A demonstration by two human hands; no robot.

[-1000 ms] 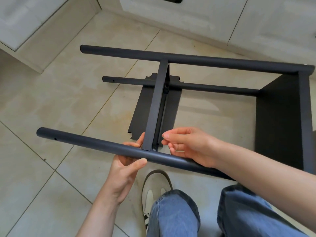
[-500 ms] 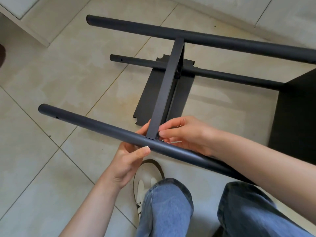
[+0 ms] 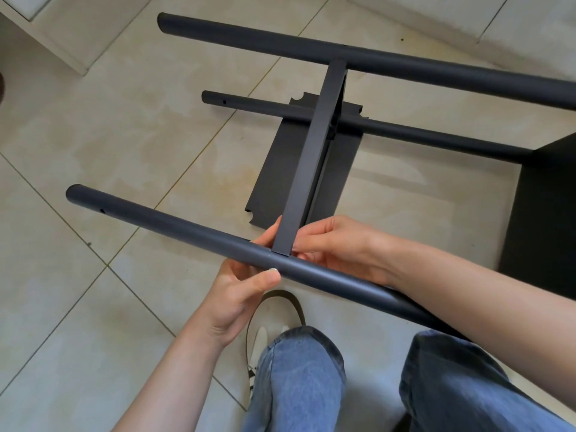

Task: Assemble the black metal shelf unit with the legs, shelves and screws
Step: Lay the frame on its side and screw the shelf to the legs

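The black shelf unit lies on its side on the tiled floor. Its near leg (image 3: 174,227) is a dark tube running left to right in front of me. My left hand (image 3: 240,294) grips this leg from below, thumb on the front. The middle shelf (image 3: 311,157) stands edge-on between the near leg and the far upper leg (image 3: 405,63). My right hand (image 3: 339,244) pinches at the joint where this shelf meets the near leg; the screw there is hidden by my fingertips. A lower leg (image 3: 420,132) lies near the floor. The end shelf (image 3: 545,213) closes the frame at right.
A flat black panel with notched corners (image 3: 280,176) lies on the floor under the frame. My jeans-clad knees (image 3: 299,385) and one shoe (image 3: 265,335) are just below the near leg. White cabinet bases (image 3: 59,35) stand at the upper left.
My right hand has moved left from beside the shelf corner onto the joint, and its fingertips now cover the screw. My left hand keeps its hold on the near leg.
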